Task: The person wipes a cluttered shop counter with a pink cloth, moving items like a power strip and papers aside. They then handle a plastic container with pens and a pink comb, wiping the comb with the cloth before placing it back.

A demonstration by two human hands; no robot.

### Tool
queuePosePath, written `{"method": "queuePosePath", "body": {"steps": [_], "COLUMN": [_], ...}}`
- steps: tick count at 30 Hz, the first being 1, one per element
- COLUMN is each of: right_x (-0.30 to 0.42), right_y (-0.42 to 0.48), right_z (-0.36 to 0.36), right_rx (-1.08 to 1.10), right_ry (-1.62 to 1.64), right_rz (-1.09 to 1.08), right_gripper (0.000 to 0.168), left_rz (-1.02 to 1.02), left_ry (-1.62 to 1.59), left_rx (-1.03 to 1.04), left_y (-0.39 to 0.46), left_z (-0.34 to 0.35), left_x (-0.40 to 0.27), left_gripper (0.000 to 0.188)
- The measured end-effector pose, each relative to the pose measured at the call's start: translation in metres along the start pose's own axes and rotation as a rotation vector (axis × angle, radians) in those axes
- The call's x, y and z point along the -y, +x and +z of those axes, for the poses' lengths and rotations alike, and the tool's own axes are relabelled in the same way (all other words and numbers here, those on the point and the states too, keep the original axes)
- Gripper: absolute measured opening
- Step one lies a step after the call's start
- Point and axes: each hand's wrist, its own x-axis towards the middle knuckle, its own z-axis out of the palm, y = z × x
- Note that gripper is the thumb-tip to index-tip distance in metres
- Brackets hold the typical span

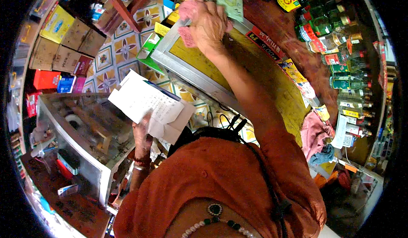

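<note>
My left hand (143, 131) grips the lower edge of an unfolded white cardboard box (145, 102) with handwriting on it, out to the left of my body. Stretched forward, my right hand (208, 22) presses a pink cloth (188, 37) onto the far corner of a metal-framed counter (204, 78) with a yellow-brown top. Its fingers are closed over the cloth. A pale green packet (230, 2) lies just beyond that hand, at the counter's edge.
Glass bottles (347, 81) line a dark red shelf on the right. A pink rag (314, 132) lies at the counter's near right end. Left are a glass display case (76, 155) and stacked cardboard boxes (67, 54). A red wooden frame (122, 8) stands ahead on the tiled floor.
</note>
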Motion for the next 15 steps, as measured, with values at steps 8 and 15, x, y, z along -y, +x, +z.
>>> {"method": "queuePosePath", "body": {"steps": [8,15], "right_x": [-0.019,0.014], "right_y": [0.001,-0.038], "right_z": [0.041,0.014], "right_rx": [0.118,0.162], "right_ry": [0.227,0.411], "right_rz": [-0.247,-0.478], "right_gripper": [0.023,0.022], "left_rz": [-0.008,-0.058], "left_ry": [0.053,-0.018], "left_rx": [0.028,-0.066], "left_y": [0.019,-0.001], "left_z": [-0.039,-0.025], "left_x": [0.031,0.020], "left_gripper": [0.038,0.036]}}
